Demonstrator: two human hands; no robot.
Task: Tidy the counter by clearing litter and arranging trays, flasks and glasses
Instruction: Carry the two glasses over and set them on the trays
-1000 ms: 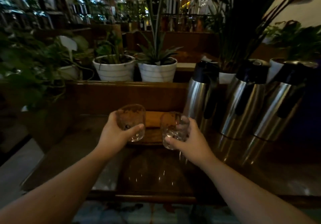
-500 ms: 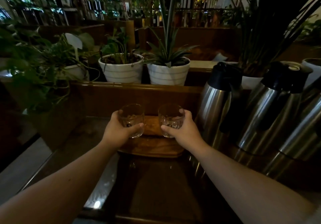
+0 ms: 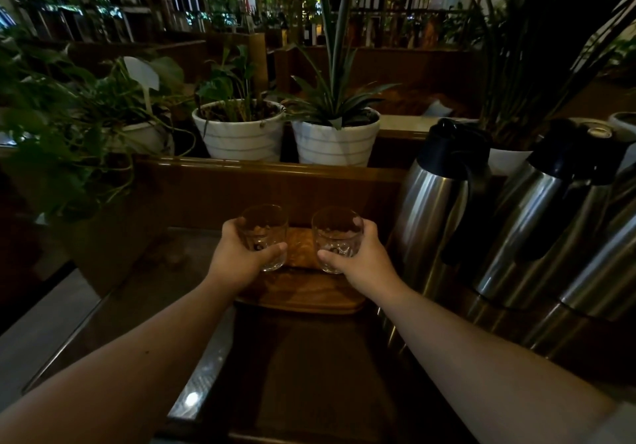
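The left hand (image 3: pixel 237 261) is wrapping its grip around the left glass (image 3: pixel 263 235), and the right hand (image 3: pixel 364 264) is pinching the right glass (image 3: pixel 337 238) the same way, thumb in front, fingers behind. Both glasses are sitting upright over the far part of the wooden tray (image 3: pixel 303 295), side by side and apart; whether their bases are touching the wood I cannot tell. The nearest flask (image 3: pixel 437 202) is standing at about three o'clock from the right glass, quite near. The step in hand looks like setting both glasses on the tray. To do it well, the hands should be lowering them level, keeping a gap between them, and opening only once the bases are resting flat, well clear of the flask.
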